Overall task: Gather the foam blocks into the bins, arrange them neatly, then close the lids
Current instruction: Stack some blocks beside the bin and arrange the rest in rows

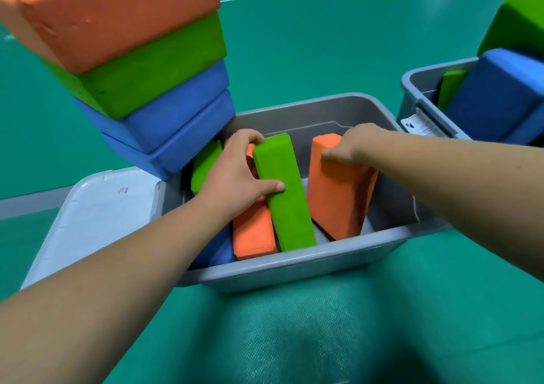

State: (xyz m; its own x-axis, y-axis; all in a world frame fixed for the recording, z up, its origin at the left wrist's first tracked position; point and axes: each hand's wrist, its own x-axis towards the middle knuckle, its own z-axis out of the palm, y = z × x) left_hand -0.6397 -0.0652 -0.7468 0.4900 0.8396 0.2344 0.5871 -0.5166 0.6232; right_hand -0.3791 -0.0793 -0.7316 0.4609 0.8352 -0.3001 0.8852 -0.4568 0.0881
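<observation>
**In the near grey bin: two blocks in hand**

In the middle of the green floor (pixel 323 45) stands the near grey bin (pixel 294 263), open, with its white lid (pixel 88 216) lying flat against its left side.

- Left hand (pixel 235 174): grasps the long green block (pixel 282 195), fingers hooked over its far end and thumb pressed on its upper face. The block leans on edge inside the bin.
- Right hand (pixel 350 145): fingers curled over the top of the tilted orange block (pixel 338 195), which stands at the bin's right side.
- Also in this bin: a flat orange block (pixel 253 233) touching the long green one, a small green block (pixel 204 163) at far left, and a blue block (pixel 220 251) partly hidden under the left forearm.
- Stack at the bin's far left corner, top to bottom: orange (pixel 112 13), green (pixel 147 66), two blue (pixel 164 116).
- Second grey bin (pixel 418 89), right: holds a large blue block (pixel 497 98) and a thin green block (pixel 450 86).
</observation>
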